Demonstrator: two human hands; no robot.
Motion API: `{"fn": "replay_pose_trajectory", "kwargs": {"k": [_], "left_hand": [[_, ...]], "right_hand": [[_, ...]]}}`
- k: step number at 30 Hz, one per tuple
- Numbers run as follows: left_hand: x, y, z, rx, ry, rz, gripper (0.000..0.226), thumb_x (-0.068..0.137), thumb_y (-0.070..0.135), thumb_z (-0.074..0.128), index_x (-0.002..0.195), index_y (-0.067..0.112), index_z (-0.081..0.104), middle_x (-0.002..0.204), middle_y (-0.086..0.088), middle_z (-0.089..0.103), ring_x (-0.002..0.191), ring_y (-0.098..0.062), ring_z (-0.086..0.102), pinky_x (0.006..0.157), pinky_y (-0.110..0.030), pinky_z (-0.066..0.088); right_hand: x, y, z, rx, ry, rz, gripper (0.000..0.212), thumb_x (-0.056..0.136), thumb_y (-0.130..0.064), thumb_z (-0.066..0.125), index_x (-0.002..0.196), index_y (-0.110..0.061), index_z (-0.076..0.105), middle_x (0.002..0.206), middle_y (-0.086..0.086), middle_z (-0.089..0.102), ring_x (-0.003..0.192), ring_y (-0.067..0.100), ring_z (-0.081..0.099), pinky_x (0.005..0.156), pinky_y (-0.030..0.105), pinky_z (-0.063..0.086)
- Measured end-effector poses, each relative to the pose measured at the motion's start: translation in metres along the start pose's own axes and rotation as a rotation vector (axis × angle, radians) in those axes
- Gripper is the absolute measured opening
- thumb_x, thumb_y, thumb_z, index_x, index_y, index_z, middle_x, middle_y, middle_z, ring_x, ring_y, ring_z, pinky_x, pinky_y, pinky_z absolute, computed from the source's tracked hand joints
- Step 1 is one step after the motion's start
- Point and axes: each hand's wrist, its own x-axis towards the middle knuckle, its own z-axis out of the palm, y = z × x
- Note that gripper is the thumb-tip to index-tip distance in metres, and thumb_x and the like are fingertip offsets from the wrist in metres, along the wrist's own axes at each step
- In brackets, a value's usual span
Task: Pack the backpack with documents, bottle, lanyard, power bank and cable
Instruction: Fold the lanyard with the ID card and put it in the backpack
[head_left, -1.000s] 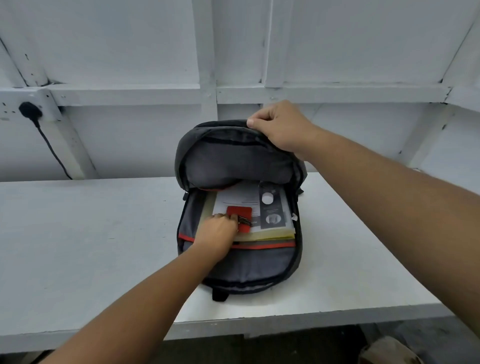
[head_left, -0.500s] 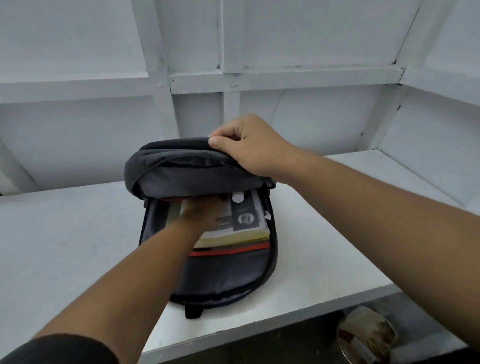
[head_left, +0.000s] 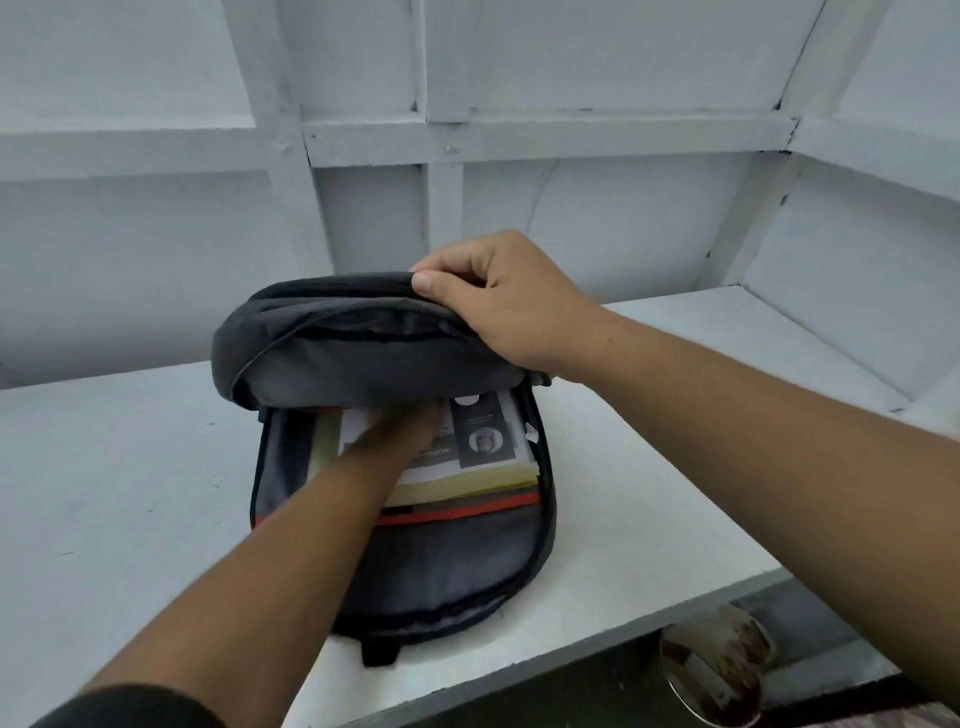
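Bare tabletop is recorded to the left of the backpack, which lies flat close to the front edge with its main compartment unzipped. The left hand is reached into that compartment and laid over the documents stacked inside. Its fingertips are covered by the raised flap and blurred, so its grip cannot be judged. The flap's top edge is pinched by the right hand, thumb in front and fingers curled behind, and is held above the opening. More bare tabletop is seen to the right, bounded at the rear and in the corner by the white panelled wall. Below the front edge, a round patterned object is partly hidden and cannot be identified.
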Motion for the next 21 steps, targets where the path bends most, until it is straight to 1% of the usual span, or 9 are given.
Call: {"fn": "replay_pose_trajectory", "kwargs": {"k": [2, 5, 6, 8, 10, 12, 15, 18, 21], "left_hand": [[-0.032, 0.006, 0.005, 0.013, 0.131, -0.005, 0.028, 0.106, 0.021, 0.035, 0.125, 0.01, 0.053, 0.119, -0.012, 0.062, 0.115, -0.032, 0.057, 0.087, -0.036, 0.044], [-0.111, 0.006, -0.015, -0.145, 0.226, 0.099, 0.046, 0.106, 0.022, 0.042, 0.149, 0.006, 0.041, 0.147, -0.017, 0.052, 0.136, -0.031, 0.048, 0.103, -0.036, 0.043], [-0.135, 0.006, -0.031, -0.197, 0.291, 0.163, 0.047, 0.104, 0.022, 0.048, 0.149, 0.009, 0.045, 0.14, -0.012, 0.06, 0.126, -0.023, 0.057, 0.096, -0.03, 0.047], [-0.178, 0.006, -0.074, -0.216, 0.563, 0.323, 0.034, 0.097, 0.021, 0.057, 0.129, 0.013, 0.068, 0.112, -0.001, 0.076, 0.097, -0.011, 0.069, 0.08, -0.021, 0.052], [-0.192, 0.002, -0.106, -0.211, 0.846, 0.435, 0.023, 0.093, 0.016, 0.06, 0.106, 0.009, 0.077, 0.099, 0.0, 0.076, 0.091, -0.011, 0.066, 0.083, -0.018, 0.05], [-0.189, -0.01, -0.128, -0.164, 0.938, 0.449, 0.021, 0.09, 0.014, 0.064, 0.107, 0.006, 0.075, 0.105, -0.003, 0.072, 0.098, -0.016, 0.063, 0.09, -0.024, 0.048], [-0.178, -0.033, -0.118, -0.094, 0.639, 0.379, 0.044, 0.096, 0.033, 0.057, 0.136, 0.016, 0.061, 0.137, 0.001, 0.062, 0.129, -0.015, 0.054, 0.109, -0.032, 0.041], [-0.191, -0.068, -0.049, -0.021, 0.308, 0.374, 0.049, 0.102, 0.044, 0.045, 0.145, 0.024, 0.054, 0.15, 0.007, 0.052, 0.142, -0.004, 0.04, 0.113, -0.035, 0.039], [-0.219, -0.086, 0.012, 0.123, 0.212, 0.474, 0.052, 0.099, 0.042, 0.051, 0.147, 0.022, 0.051, 0.16, 0.003, 0.039, 0.148, -0.011, 0.034, 0.116, -0.039, 0.035]], "right_hand": [[-0.003, 0.005, 0.003, 0.01, 0.019, -0.002, 0.022, 0.101, -0.024, 0.058, 0.103, -0.017, 0.079, 0.097, -0.009, 0.077, 0.092, 0.004, 0.069, 0.088, 0.022, 0.052], [-0.01, 0.01, 0.01, 0.014, 0.025, -0.025, 0.021, 0.101, -0.024, 0.058, 0.104, -0.019, 0.078, 0.1, -0.011, 0.077, 0.095, 0.002, 0.069, 0.089, 0.021, 0.052], [-0.012, 0.011, 0.012, 0.018, 0.028, -0.039, 0.021, 0.101, -0.024, 0.058, 0.104, -0.019, 0.078, 0.1, -0.012, 0.077, 0.095, 0.002, 0.069, 0.088, 0.021, 0.052], [-0.017, 0.015, 0.02, 0.026, 0.04, -0.071, 0.021, 0.101, -0.024, 0.059, 0.107, -0.019, 0.078, 0.1, -0.014, 0.076, 0.096, 0.0, 0.068, 0.087, 0.017, 0.051], [-0.029, 0.023, 0.028, 0.005, 0.056, -0.102, 0.021, 0.1, -0.024, 0.059, 0.111, -0.019, 0.077, 0.104, -0.014, 0.075, 0.1, -0.002, 0.067, 0.089, 0.016, 0.049], [-0.046, 0.033, 0.04, -0.028, 0.081, -0.174, 0.021, 0.1, -0.023, 0.06, 0.112, -0.018, 0.076, 0.105, -0.013, 0.074, 0.101, -0.002, 0.066, 0.091, 0.017, 0.049], [-0.076, 0.045, 0.065, -0.122, 0.048, -0.268, 0.024, 0.102, -0.029, 0.055, 0.112, -0.02, 0.074, 0.106, -0.014, 0.073, 0.1, 0.0, 0.065, 0.089, 0.021, 0.05], [-0.12, 0.073, 0.095, -0.264, -0.074, -0.299, 0.032, 0.103, -0.04, 0.046, 0.115, -0.025, 0.071, 0.113, -0.016, 0.072, 0.105, 0.001, 0.064, 0.088, 0.027, 0.052], [-0.167, 0.109, 0.122, -0.498, -0.27, -0.403, 0.035, 0.103, -0.045, 0.044, 0.126, -0.029, 0.065, 0.132, -0.014, 0.065, 0.123, 0.004, 0.058, 0.101, 0.033, 0.049]]}}
